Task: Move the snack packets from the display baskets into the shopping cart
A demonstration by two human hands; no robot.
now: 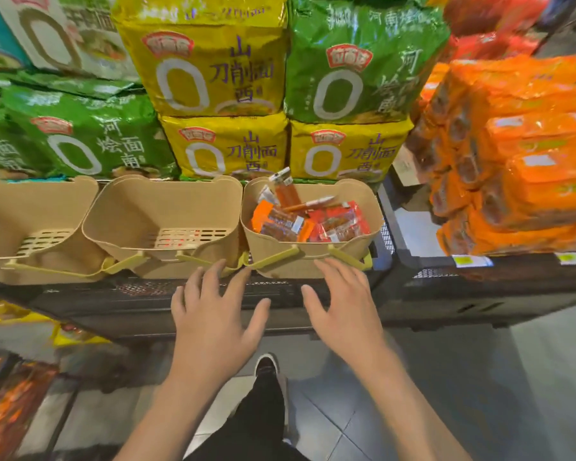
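Three tan display baskets stand in a row on a black mesh shelf. The right basket [363, 207] holds several red and orange snack packets [290, 221]. The middle basket [167, 207] and the left basket [30, 211] show no packets inside. My left hand [213, 324] hovers open, fingers spread, just below the middle basket's front. My right hand [343, 304] is open too, its fingertips close to the right basket's yellow handle [346, 256]. Neither hand holds anything. The shopping cart is not clearly in view.
Large green and yellow noodle bags [220, 71] are stacked behind the baskets. Orange packs [519, 154] pile up at the right. A black mesh shelf front [147, 304] runs below the baskets. My dark trouser leg and shoe [266, 367] stand on the grey tiled floor.
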